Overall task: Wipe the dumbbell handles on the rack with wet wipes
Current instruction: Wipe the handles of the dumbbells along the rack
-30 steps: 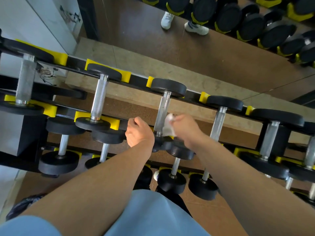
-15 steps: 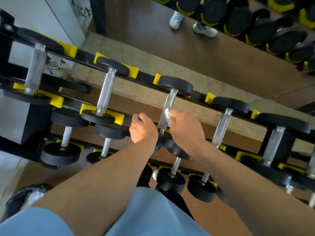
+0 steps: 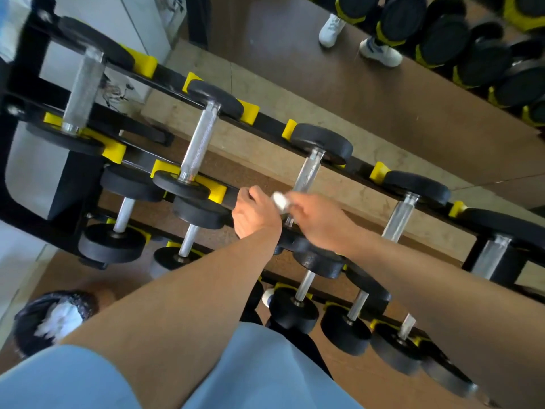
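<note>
Mid-task: the right hand [image 3: 317, 221] pinches a wet wipe [image 3: 279, 201] beside the third dumbbell handle [image 3: 306, 175]; left hand [image 3: 255, 212] curled, contents unclear. Neighbouring handles look pending.

1. A black bin [image 3: 32, 326] lined with a bag stood on the floor at the lower left, with crumpled white paper [image 3: 60, 318] inside it.
2. A mirror [image 3: 413, 119] ran along the wall behind, above a pale stone ledge [image 3: 265, 93].
3. The mirror reflected a pair of white shoes [image 3: 380, 53] on brown floor.
4. A grey cabinet [image 3: 32, 184] stood at the left.
</note>
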Action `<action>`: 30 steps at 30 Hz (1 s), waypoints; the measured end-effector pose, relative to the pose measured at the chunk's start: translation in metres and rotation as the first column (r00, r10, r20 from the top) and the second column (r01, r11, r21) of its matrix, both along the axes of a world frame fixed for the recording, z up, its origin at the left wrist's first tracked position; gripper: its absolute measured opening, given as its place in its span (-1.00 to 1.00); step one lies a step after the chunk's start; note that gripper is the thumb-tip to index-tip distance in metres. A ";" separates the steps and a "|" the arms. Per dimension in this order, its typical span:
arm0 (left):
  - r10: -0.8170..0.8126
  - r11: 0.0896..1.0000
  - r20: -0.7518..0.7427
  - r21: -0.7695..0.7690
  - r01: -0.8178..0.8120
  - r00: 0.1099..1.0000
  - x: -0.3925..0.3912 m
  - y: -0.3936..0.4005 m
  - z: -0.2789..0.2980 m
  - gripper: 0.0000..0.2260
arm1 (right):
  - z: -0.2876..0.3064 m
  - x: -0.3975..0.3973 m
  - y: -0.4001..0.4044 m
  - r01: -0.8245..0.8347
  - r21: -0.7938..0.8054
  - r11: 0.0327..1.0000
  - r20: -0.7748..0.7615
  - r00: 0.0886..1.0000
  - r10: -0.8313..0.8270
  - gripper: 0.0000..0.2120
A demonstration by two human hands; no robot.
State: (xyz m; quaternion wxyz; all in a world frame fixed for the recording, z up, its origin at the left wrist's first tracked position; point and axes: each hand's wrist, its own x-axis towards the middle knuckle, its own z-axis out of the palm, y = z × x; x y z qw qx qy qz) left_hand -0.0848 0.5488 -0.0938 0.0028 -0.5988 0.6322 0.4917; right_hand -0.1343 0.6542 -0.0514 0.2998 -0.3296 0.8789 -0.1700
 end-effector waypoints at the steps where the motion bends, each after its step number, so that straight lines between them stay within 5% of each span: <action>1: -0.006 1.000 -0.009 -0.003 0.006 1.000 0.000 0.000 0.000 -0.67 | 0.004 -0.011 -0.003 0.143 -0.095 0.985 -0.050 0.988 -0.148 -0.75; 3: -0.002 1.000 -0.022 -0.001 0.002 1.000 0.001 0.000 -0.001 -0.66 | 0.009 -0.037 -0.009 0.022 -0.241 0.970 -0.389 0.914 -0.117 -0.69; 5: 0.008 1.000 -0.023 0.006 -0.008 1.000 0.001 0.000 -0.001 -0.65 | -0.002 -0.060 -0.006 -0.372 -0.026 0.928 -0.650 0.711 0.267 -0.64; 6: 0.014 1.000 -0.024 0.010 -0.014 1.000 0.000 0.001 -0.001 -0.64 | -0.010 -0.067 -0.001 -0.488 0.134 0.862 -0.653 0.611 0.447 -0.61; 8: 0.024 1.000 -0.021 0.017 -0.023 1.000 0.000 0.001 -0.002 -0.64 | -0.019 -0.072 0.012 -0.509 0.288 0.811 -0.584 0.578 0.570 -0.55; 11: 0.018 0.999 -0.025 0.035 -0.017 1.000 0.000 0.000 -0.003 -0.64 | -0.023 -0.038 0.023 -0.403 0.159 0.901 -0.518 0.743 0.424 -0.55; 16: 0.020 0.999 -0.035 0.043 -0.018 0.999 0.001 -0.002 -0.008 -0.64 | -0.031 0.033 0.036 -0.040 -0.071 0.997 -0.096 0.995 0.033 -0.58; 20: -0.003 0.998 -0.017 0.063 0.004 1.000 0.000 -0.002 -0.005 -0.65 | -0.009 0.040 0.038 0.275 -0.024 0.961 0.152 0.951 -0.269 -0.66; 26: -0.058 0.996 -0.016 0.069 0.059 0.998 0.003 -0.005 0.005 -0.65 | 0.003 0.047 0.053 0.429 0.275 0.860 0.086 0.880 -0.467 -0.71; 28: -0.090 0.993 -0.006 0.072 0.090 0.996 0.004 -0.007 0.008 -0.64 | 0.014 0.059 0.053 0.506 0.255 0.824 0.063 0.842 -0.536 -0.72; 30: -0.108 0.991 -0.013 0.081 0.108 0.994 0.005 -0.009 0.006 -0.63 | 0.024 0.074 0.054 0.700 0.130 0.703 0.101 0.695 -0.711 -0.81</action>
